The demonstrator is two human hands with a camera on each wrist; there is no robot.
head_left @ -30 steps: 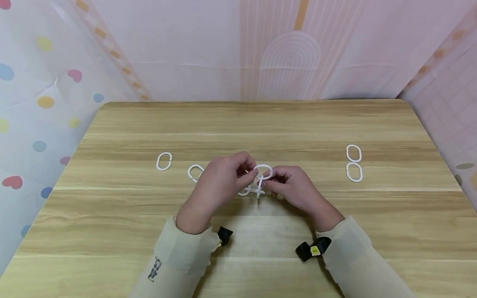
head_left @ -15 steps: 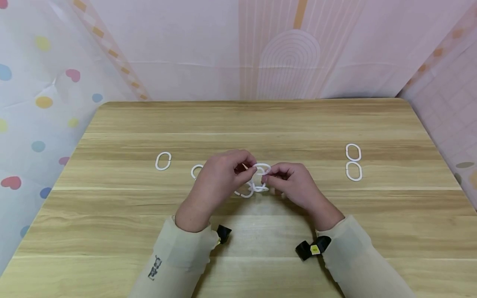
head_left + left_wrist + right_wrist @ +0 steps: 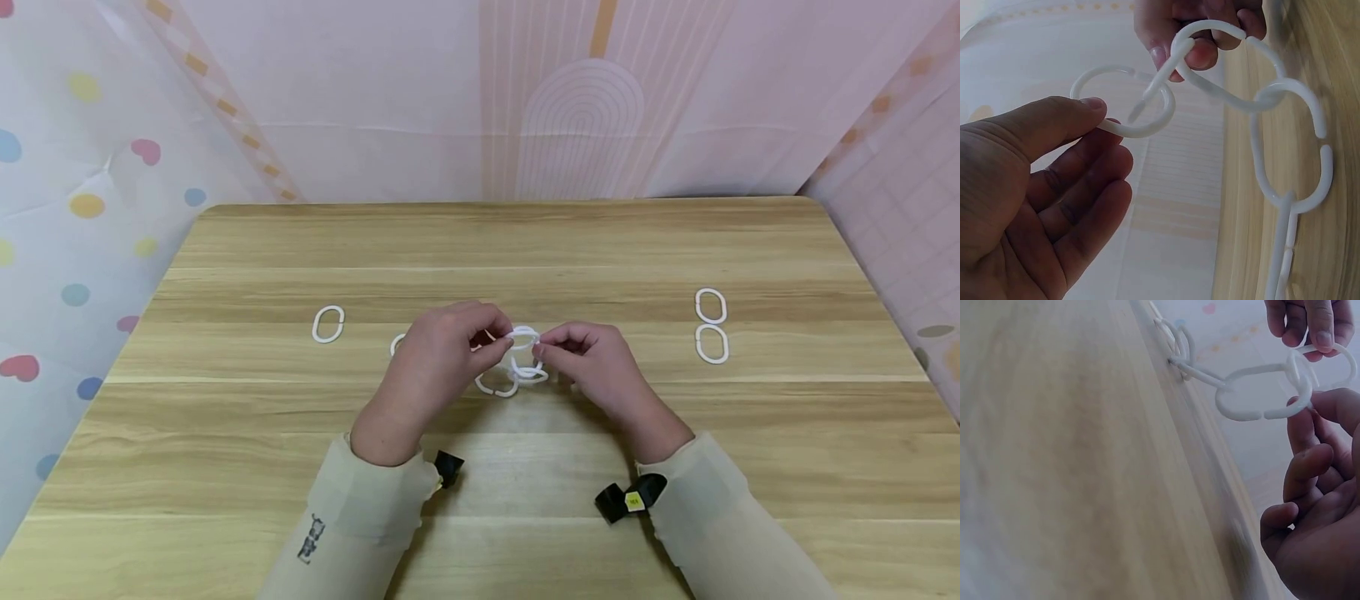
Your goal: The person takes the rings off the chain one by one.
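Note:
In the head view my left hand (image 3: 438, 358) pinches a white plastic oval chain link (image 3: 1138, 131) between thumb and index finger. Opposite it, my right hand (image 3: 596, 358) holds the neighbouring white link (image 3: 1161, 78) with its fingertips. The left wrist view shows these two links hooked through each other, both raised above the table. From the right hand's link runs a chain of further white links (image 3: 1250, 370), each with a small gap in its side. Its tail trails down to the table under my left hand, which hides part of it.
One loose white link (image 3: 315, 325) lies on the wooden table (image 3: 495, 258) to the left. Two more, an upper link (image 3: 698, 310) and a lower link (image 3: 698, 343), lie end to end at the right. A patterned cloth (image 3: 375, 100) hangs behind the table.
Both hands have shifted slightly up the view, and the right hand's link has turned and tilted. The trailing chain has been drawn a little to the right. The loose links stay in place.

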